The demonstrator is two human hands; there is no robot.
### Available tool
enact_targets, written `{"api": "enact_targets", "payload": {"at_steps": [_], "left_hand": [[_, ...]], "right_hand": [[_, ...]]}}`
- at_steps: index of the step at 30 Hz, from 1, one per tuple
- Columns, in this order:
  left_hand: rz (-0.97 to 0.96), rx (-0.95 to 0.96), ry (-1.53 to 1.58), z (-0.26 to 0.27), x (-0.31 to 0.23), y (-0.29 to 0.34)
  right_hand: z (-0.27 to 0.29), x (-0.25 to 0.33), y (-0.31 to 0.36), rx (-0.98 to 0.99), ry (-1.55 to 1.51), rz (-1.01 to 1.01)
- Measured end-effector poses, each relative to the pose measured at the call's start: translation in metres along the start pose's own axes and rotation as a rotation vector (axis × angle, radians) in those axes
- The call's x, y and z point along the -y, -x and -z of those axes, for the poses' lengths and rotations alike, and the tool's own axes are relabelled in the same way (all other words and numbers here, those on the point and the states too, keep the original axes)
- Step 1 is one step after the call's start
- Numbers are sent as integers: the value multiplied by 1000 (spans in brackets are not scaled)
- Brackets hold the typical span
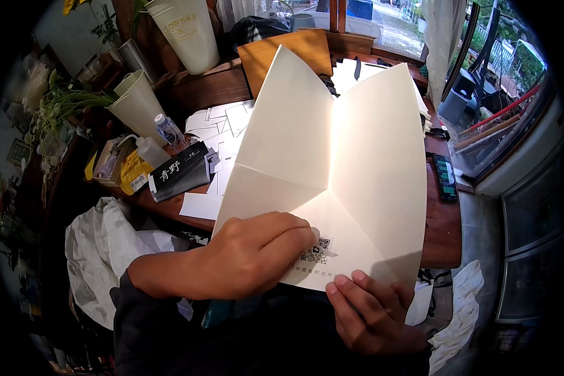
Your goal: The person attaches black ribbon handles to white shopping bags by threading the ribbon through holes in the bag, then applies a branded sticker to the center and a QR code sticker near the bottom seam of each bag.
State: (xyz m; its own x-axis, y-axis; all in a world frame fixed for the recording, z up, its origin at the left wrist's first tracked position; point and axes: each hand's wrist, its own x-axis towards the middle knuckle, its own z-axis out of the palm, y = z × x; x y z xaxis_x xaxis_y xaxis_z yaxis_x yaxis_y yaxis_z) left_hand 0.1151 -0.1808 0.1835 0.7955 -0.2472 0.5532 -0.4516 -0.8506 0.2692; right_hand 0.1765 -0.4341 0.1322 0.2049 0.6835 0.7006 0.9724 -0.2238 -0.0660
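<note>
A large cream paper bag (377, 144), folded and creased, stands tilted in front of me. Its two upper panels spread apart in a V, and the folds meet near the middle. On the lower panel is a printed black square code (314, 252) with a line of small print below. My left hand (247, 254) is closed in a pinch over that code, and a thin pale strip (327, 252) shows by its fingertips. What the pinch holds is mostly hidden. My right hand (376, 310) grips the bag's lower right edge, fingers on top.
On the wooden table lie white papers (222, 122), a black printed packet (180, 170), a yellow packet (135, 170) and white bottles (151, 150). A phone (445, 178) rests at the right edge. Tall cream buckets (191, 37) stand at the back left; crumpled white plastic (103, 250) hangs left.
</note>
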Motion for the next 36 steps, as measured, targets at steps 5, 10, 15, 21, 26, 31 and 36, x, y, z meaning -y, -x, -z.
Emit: {"api": "enact_targets", "payload": {"at_steps": [5,10,15,21,26,31,36], "left_hand": [[21,-44,25,-3,1,-1],[45,-49,55,-2,1,-3],[62,-64,68,-3,2,-2],[110,-63,89,0,1,-3],[121,-70,113,-1,1,-3],[144,-66,115,-1,1,-3],[157,-71,122,-2,1,-1]], "right_hand": [[1,-1,1,16,5,6],[2,0,1,24,9,8],[1,0,1,16,13,10],[1,-2,0,21,19,25],[0,0,2,9,27,11],[-1,1,3,0,36,6],[-2,2,3,-3,32,4]]}}
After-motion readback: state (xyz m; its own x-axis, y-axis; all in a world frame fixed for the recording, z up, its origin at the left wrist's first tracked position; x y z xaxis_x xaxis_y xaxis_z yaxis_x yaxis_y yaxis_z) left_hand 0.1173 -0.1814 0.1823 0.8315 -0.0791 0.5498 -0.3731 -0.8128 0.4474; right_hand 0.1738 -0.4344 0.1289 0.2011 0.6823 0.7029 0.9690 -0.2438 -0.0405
